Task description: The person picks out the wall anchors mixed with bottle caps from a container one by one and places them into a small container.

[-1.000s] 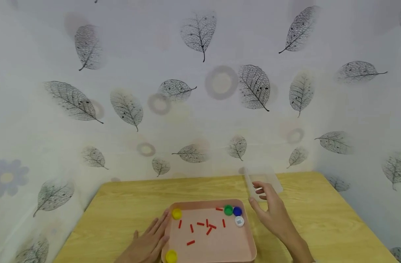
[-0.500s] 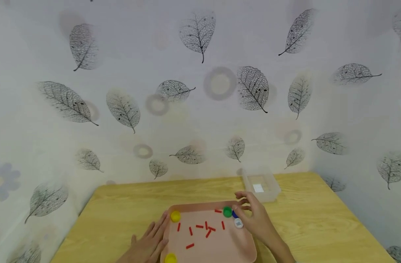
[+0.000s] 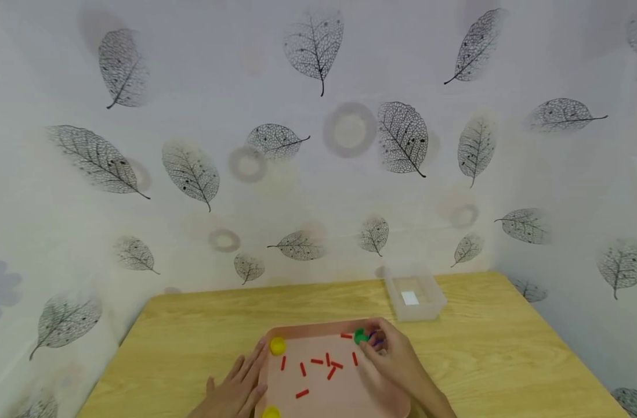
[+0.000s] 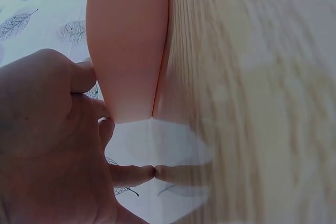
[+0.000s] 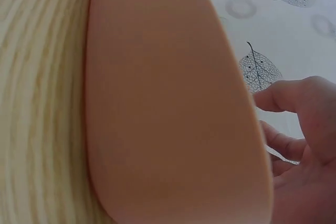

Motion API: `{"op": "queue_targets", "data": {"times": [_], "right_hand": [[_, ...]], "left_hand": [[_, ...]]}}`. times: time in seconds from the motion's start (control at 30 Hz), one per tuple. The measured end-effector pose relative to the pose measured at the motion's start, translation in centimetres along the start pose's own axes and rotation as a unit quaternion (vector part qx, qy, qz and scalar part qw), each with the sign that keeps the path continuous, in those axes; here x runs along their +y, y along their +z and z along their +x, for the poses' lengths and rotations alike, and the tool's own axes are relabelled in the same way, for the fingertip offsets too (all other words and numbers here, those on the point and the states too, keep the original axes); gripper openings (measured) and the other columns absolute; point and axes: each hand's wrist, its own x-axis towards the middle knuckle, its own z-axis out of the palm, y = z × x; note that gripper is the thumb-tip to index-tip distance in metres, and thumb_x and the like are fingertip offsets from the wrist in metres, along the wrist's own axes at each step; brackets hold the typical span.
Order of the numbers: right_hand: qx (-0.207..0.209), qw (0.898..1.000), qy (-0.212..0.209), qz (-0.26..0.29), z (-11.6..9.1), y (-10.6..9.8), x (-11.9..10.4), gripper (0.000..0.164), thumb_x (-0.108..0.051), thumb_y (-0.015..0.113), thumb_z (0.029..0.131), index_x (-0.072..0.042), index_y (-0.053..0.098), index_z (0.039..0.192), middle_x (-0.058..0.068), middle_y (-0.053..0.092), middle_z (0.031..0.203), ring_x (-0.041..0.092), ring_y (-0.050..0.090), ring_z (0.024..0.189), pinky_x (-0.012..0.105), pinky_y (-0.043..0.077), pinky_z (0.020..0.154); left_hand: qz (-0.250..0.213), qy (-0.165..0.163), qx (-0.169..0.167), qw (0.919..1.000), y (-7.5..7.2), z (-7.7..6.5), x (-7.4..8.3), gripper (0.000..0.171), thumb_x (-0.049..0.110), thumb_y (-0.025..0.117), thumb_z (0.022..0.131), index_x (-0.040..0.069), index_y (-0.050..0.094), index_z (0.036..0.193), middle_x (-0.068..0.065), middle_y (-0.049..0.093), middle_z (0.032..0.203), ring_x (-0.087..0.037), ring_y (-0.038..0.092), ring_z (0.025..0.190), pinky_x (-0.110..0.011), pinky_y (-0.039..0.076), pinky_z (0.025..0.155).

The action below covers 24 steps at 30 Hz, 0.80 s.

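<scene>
A pink tray (image 3: pixel 324 400) sits on the table in the head view. My right hand (image 3: pixel 399 360) reaches over its far right corner, thumb and forefinger pinching a green cap (image 3: pixel 361 337), which looks tilted. Behind those fingers a blue cap (image 3: pixel 373 336) is mostly hidden, and the white cap beside it is nearly covered. My left hand (image 3: pixel 232 389) rests with fairly straight fingers along the tray's left side; in the left wrist view its fingers (image 4: pixel 84 77) touch the pink wall (image 4: pixel 128 51). The right wrist view shows the tray's outer wall (image 5: pixel 168 98) hiding the right fingertips.
Several red sticks (image 3: pixel 302 393) lie scattered in the tray. One yellow cap (image 3: pixel 278 346) is at its far left corner, another yellow cap (image 3: pixel 271 412) at the near left. A clear plastic box (image 3: pixel 420 310) stands behind the tray, near the patterned wall covering (image 3: pixel 297 191).
My right hand has moved left and down from the clear box to the tray's far right corner and taken hold of the green cap. The left hand stays at the tray's side.
</scene>
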Motion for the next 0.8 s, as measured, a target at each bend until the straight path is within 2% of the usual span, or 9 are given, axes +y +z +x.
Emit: {"op": "queue_targets", "data": {"times": [0.07, 0.2, 0.4, 0.57, 0.63, 0.8], "right_hand": [[-0.01, 1.0, -0.006, -0.009, -0.03, 0.2, 0.15, 0.026, -0.009, 0.069, 0.086, -0.007, 0.059, 0.11, 0.003, 0.058, 0.09, 0.016, 0.057, 0.078, 0.025, 0.052, 0.066], [-0.007, 0.998, -0.047, -0.029, -0.02, 0.49, 0.51, 0.025, -0.002, 0.069, 0.084, -0.005, 0.059, 0.107, 0.003, 0.06, 0.088, 0.013, 0.058, 0.075, 0.024, 0.052, 0.063], [-0.006, 0.99, -0.112, -0.087, -0.11, 0.75, 1.0, 0.023, 0.001, 0.07, 0.081, -0.007, 0.057, 0.098, -0.001, 0.056, 0.082, 0.007, 0.055, 0.067, 0.02, 0.049, 0.057], [-0.034, 0.988, -0.116, -0.098, -0.28, 0.83, 1.03, 0.021, 0.004, 0.066, 0.081, -0.009, 0.058, 0.095, 0.003, 0.053, 0.088, 0.012, 0.052, 0.068, 0.019, 0.045, 0.057], [-0.045, 0.987, -0.117, -0.099, -0.32, 0.86, 1.0, 0.02, 0.006, 0.064, 0.082, -0.009, 0.06, 0.094, 0.004, 0.055, 0.097, 0.013, 0.052, 0.071, 0.019, 0.046, 0.058], [-0.067, 0.978, -0.127, -0.152, -0.23, 0.88, 0.81, 0.016, 0.004, 0.065, 0.081, -0.008, 0.06, 0.092, -0.002, 0.058, 0.093, 0.008, 0.051, 0.074, 0.018, 0.046, 0.061]], "left_hand": [[0.005, -0.002, -0.001, 1.0, -0.01, 0.02, 0.11, 0.065, 0.066, 0.019, 0.095, 0.037, 0.006, 0.152, 0.008, 0.012, 0.158, -0.034, 0.022, 0.14, -0.085, 0.006, 0.084], [-0.019, 0.0, -0.003, 0.9998, -0.14, -0.13, 0.12, 0.065, 0.065, 0.023, 0.095, 0.038, 0.006, 0.152, 0.008, 0.01, 0.158, -0.034, 0.018, 0.141, -0.084, 0.002, 0.084], [-0.021, 0.003, -0.001, 0.9998, -0.29, -0.15, 0.06, 0.064, 0.065, 0.023, 0.095, 0.039, 0.005, 0.151, 0.01, 0.008, 0.158, -0.034, 0.018, 0.141, -0.085, 0.003, 0.084], [-0.021, 0.005, -0.005, 0.9997, -0.16, 0.02, -0.02, 0.064, 0.065, 0.022, 0.095, 0.039, 0.004, 0.151, 0.01, 0.007, 0.158, -0.035, 0.019, 0.141, -0.085, 0.003, 0.082], [-0.013, 0.012, -0.002, 0.9998, -0.04, 0.16, 0.0, 0.064, 0.064, 0.021, 0.096, 0.038, 0.004, 0.152, 0.009, 0.007, 0.158, -0.036, 0.021, 0.14, -0.086, 0.005, 0.08], [0.001, 0.004, -0.003, 1.0, 0.18, 0.16, 0.0, 0.067, 0.066, 0.02, 0.094, 0.037, 0.005, 0.152, 0.006, 0.01, 0.158, -0.037, 0.022, 0.139, -0.085, 0.005, 0.082]]}}
